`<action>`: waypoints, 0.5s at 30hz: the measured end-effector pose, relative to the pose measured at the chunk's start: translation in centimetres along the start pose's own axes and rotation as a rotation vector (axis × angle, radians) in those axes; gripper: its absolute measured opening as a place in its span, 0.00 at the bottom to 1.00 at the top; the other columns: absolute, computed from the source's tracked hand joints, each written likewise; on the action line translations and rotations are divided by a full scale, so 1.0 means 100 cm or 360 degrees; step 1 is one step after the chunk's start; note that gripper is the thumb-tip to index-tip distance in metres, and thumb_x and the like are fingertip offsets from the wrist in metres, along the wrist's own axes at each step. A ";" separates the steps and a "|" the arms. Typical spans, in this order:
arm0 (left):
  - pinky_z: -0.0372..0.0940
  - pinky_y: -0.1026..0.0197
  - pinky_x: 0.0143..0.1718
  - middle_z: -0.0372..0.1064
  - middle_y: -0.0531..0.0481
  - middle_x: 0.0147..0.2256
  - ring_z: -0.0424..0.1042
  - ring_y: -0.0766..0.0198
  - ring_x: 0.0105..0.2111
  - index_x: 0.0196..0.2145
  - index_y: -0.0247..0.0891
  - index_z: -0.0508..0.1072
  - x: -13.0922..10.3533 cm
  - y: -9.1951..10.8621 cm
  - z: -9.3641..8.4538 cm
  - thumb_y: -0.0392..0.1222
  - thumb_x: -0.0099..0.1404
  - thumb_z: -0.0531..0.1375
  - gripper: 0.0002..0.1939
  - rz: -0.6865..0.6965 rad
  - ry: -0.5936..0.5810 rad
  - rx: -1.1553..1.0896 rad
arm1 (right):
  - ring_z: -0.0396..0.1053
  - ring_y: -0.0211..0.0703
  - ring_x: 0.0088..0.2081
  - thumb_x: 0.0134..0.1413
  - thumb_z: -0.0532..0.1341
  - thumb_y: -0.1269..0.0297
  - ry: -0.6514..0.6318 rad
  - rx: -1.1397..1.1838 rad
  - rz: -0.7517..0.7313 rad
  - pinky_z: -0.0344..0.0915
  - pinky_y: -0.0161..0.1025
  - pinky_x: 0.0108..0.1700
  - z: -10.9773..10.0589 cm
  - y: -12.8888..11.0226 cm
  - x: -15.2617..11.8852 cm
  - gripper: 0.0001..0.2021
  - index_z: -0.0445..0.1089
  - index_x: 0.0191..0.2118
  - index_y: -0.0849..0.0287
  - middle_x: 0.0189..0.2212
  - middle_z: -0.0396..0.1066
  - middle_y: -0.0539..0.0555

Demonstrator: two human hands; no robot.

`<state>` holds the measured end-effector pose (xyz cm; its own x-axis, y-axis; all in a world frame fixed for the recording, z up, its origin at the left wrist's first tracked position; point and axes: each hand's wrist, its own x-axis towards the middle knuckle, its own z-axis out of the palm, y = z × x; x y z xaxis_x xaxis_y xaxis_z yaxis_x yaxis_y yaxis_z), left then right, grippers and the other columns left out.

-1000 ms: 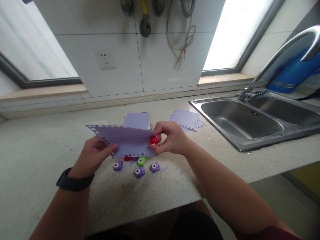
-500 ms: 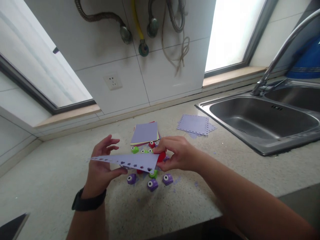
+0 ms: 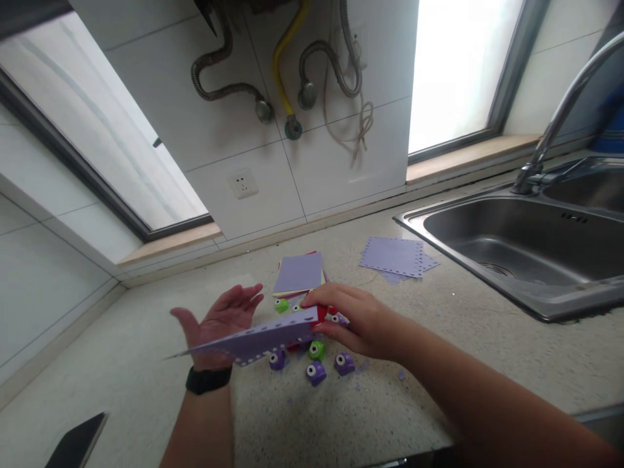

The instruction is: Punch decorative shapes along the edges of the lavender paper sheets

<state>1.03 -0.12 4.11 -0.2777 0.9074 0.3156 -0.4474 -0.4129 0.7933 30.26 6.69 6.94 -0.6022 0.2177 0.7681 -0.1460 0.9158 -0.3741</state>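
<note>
My right hand (image 3: 363,322) is closed on a red craft punch (image 3: 322,314), with the fingers above and the thumb below. A lilac paper sheet (image 3: 266,339), with small shapes punched along its edges, sits at the punch and stretches left, seen nearly edge-on. Behind the sheet, my left hand (image 3: 227,322) is open, palm up, thumb and fingers spread; whether it touches the paper I cannot tell. Below stand purple punches (image 3: 316,372) and a green punch (image 3: 316,351). Another green punch (image 3: 281,305) is farther back, and several more are partly hidden.
A stack of coloured paper (image 3: 298,273) lies behind the punches. Lilac sheets with punched edges (image 3: 390,253) lie near the steel sink (image 3: 414,229). Paper bits (image 3: 401,375) are scattered on the counter. A dark flat object (image 3: 78,442) lies at the lower left.
My left hand has opened wider, its thumb moving off the sheet's near edge out to the left. The sheet has turned and tilted at the punch. The whole view has shifted.
</note>
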 end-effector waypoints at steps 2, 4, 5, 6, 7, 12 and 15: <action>0.63 0.43 0.60 0.81 0.38 0.46 0.73 0.45 0.55 0.44 0.38 0.84 0.004 0.001 0.008 0.77 0.65 0.45 0.43 -0.0043 -0.0231 0.0098 | 0.72 0.46 0.52 0.67 0.60 0.69 0.0011 0.0017 -0.0039 0.71 0.44 0.55 0.002 -0.003 0.001 0.15 0.65 0.57 0.61 0.49 0.75 0.61; 0.58 0.44 0.64 0.77 0.38 0.53 0.70 0.48 0.59 0.48 0.39 0.82 0.010 0.004 0.022 0.61 0.73 0.50 0.29 -0.0017 -0.0527 0.0295 | 0.71 0.46 0.53 0.68 0.58 0.70 0.0002 0.0033 -0.0086 0.70 0.45 0.57 0.004 -0.005 0.002 0.15 0.64 0.58 0.62 0.49 0.74 0.62; 0.57 0.44 0.65 0.76 0.39 0.55 0.68 0.48 0.60 0.49 0.40 0.82 0.013 0.007 0.030 0.55 0.74 0.53 0.23 0.0040 -0.0687 0.0388 | 0.70 0.46 0.54 0.68 0.58 0.70 -0.0007 0.0042 -0.0110 0.69 0.46 0.57 0.004 -0.006 0.002 0.15 0.64 0.58 0.62 0.49 0.74 0.62; 0.56 0.44 0.65 0.74 0.39 0.57 0.66 0.48 0.62 0.52 0.41 0.80 0.017 0.011 0.039 0.52 0.74 0.54 0.20 0.0054 -0.0839 0.0505 | 0.70 0.46 0.54 0.69 0.57 0.70 -0.0010 0.0055 -0.0137 0.69 0.46 0.57 0.005 -0.007 0.003 0.15 0.64 0.58 0.63 0.49 0.73 0.63; 0.54 0.44 0.67 0.72 0.39 0.59 0.65 0.48 0.63 0.54 0.41 0.79 0.021 0.014 0.049 0.52 0.74 0.55 0.20 0.0050 -0.0986 0.0629 | 0.70 0.47 0.53 0.69 0.57 0.69 -0.0011 0.0070 -0.0156 0.69 0.46 0.57 0.005 -0.008 0.004 0.14 0.65 0.58 0.63 0.49 0.73 0.63; 0.52 0.44 0.67 0.64 0.41 0.66 0.60 0.48 0.67 0.62 0.48 0.72 0.043 0.015 0.084 0.45 0.66 0.67 0.27 -0.0243 -0.1657 0.0740 | 0.71 0.46 0.51 0.71 0.55 0.64 0.0002 0.0102 -0.0147 0.70 0.47 0.56 0.004 -0.013 0.007 0.13 0.67 0.56 0.61 0.46 0.74 0.61; 0.55 0.44 0.66 0.62 0.40 0.66 0.59 0.47 0.67 0.62 0.49 0.72 0.053 0.004 0.089 0.44 0.64 0.69 0.29 -0.0352 -0.1763 0.0542 | 0.71 0.45 0.54 0.71 0.55 0.64 -0.0014 0.0108 -0.0136 0.68 0.45 0.58 0.000 -0.013 0.008 0.13 0.67 0.56 0.62 0.49 0.74 0.61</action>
<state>6.98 5.27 10.74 0.7417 0.5997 0.3006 -0.0966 -0.3479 0.9325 29.97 5.67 8.02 -0.5920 0.1364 0.7943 -0.2497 0.9061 -0.3417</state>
